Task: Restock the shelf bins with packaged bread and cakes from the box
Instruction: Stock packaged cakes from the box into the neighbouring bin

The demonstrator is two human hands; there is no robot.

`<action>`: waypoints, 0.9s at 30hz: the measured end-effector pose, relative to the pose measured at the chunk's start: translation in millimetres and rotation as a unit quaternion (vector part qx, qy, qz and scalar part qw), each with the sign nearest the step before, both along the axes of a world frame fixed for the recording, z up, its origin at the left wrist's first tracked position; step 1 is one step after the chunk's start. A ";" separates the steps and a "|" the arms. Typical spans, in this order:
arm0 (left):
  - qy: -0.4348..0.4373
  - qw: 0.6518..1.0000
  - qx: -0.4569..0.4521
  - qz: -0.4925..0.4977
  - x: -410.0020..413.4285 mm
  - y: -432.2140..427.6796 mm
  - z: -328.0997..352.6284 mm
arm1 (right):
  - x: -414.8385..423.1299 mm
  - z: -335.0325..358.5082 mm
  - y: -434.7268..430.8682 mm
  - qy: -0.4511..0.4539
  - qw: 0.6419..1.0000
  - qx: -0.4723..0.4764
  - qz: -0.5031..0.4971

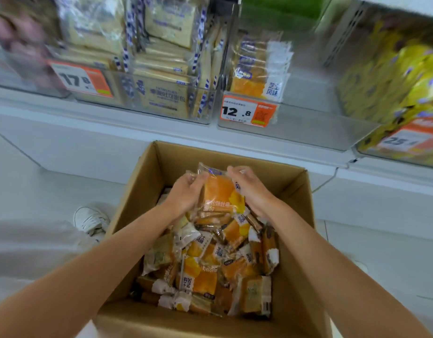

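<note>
box (pixel 294 215): open carton on the floor, close in.
pile (pixel 210 269): loose orange packs fill it, jumbled, no common orientation.
hands: both over the pile's far end. Left hand (pixel 186 193) grips the left edge of one pack (pixel 219 193), right hand (pixel 252 189) grips the right edge, fingers curled in near its top.
pack: clamped between the hands, printed face up, long axis pointing away toward the shelf.
target: probably the 12.8 bin (pixel 308 123); same orange print on the packs (pixel 254 67) standing inside at its left, the rest bare.
relation: bin lies ahead, above and slightly right of the hands, so the right hand is nearer.
toast bin (pixel 161 98): left of it, already full.
</note>
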State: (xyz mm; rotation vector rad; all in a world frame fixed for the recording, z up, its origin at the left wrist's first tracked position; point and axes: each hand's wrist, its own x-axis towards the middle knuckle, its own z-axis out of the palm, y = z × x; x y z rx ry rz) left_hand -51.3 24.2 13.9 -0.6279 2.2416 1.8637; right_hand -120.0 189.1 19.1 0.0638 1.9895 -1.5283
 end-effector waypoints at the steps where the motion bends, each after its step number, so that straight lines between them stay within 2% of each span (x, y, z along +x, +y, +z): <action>1: 0.011 1.000 -0.003 -0.009 -0.1 1.5 9.2 | 0.7 13.4 5.2 0.001 1.000 -0.010 0.008; 4: 0.012 0.999 0.029 -0.023 -5.3 5.3 43.0 | -3.4 53.4 23.2 0.014 0.999 -0.022 0.024; 6: 0.012 0.998 0.057 -0.028 -11.9 12.1 75.6 | -8.2 83.4 33.5 0.006 0.997 -0.071 -0.004; 8: 0.059 0.995 0.057 -0.060 -24.7 19.4 108.8 | -17.6 112.2 41.1 0.044 0.991 -0.119 -0.031; 9: 0.089 0.992 0.033 -0.087 -34.3 22.7 124.5 | -23.9 125.7 44.0 0.084 0.987 -0.126 -0.047; 12: 0.181 0.978 -0.064 -0.086 -64.8 27.4 173.4 | -49.9 160.1 46.2 0.194 0.965 -0.136 -0.108; 15: 0.242 0.959 -0.116 -0.095 -109.3 22.5 198.6 | -83.9 179.8 45.1 0.310 0.936 -0.100 -0.138; 18: 0.254 0.922 -0.277 -0.094 -147.7 12.3 207.9 | -113.2 186.5 45.1 0.372 0.914 -0.109 -0.116; 20: 0.197 0.873 -0.430 -0.115 -169.0 0.5 200.5 | -128.5 174.1 47.3 0.343 0.934 -0.075 -0.067; 21: 0.158 0.849 -0.486 -0.135 -173.2 -5.8 196.0 | -135.0 163.6 48.5 0.320 0.947 -0.025 -0.028; 22: 0.138 0.839 -0.504 -0.152 -178.2 -13.0 188.6 | -140.7 153.3 50.1 0.299 0.953 0.036 0.017; 24: 0.155 0.838 -0.496 -0.164 -181.9 -23.8 175.0 | -149.7 144.9 52.5 0.260 0.956 0.117 0.072; 27: 0.201 0.852 -0.461 -0.149 -179.4 -27.0 163.0 | -160.8 153.0 51.2 0.178 0.971 0.141 0.076</action>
